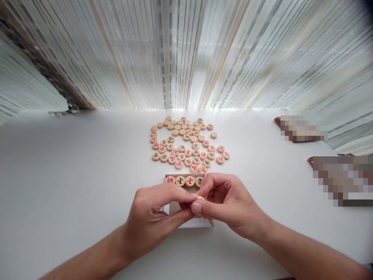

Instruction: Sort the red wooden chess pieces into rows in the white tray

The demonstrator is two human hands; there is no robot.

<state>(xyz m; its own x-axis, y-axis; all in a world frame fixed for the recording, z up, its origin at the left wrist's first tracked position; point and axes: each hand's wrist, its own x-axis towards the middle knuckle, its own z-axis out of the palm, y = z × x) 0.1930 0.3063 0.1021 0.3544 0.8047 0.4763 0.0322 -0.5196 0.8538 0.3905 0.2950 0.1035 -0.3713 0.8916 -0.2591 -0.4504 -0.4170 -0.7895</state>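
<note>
Pinching a small round piece (201, 199) with the right hand (230, 202), nearly closed, thumb and forefinger on its edge. Bringing the left hand (160, 210) up to the same piece, thumb and forefinger almost together; cannot tell whether gripping it or only touching. Holding the piece above an open white box (196, 224), centred left to right on the white worktop (87, 186). Inside, along the box's far wall, a row of four discs (180, 181) with red or black characters, the rightmost partly behind the right hand's fingers. Just beyond the box, towards the worktop's far edge, a loose spread of wooden discs (188, 153), many with characters up, others plain. By the worktop's right side, two brown-edged objects (301, 128), too pixelated to identify. Behind the far edge, a striped curtain (186, 54).
</note>
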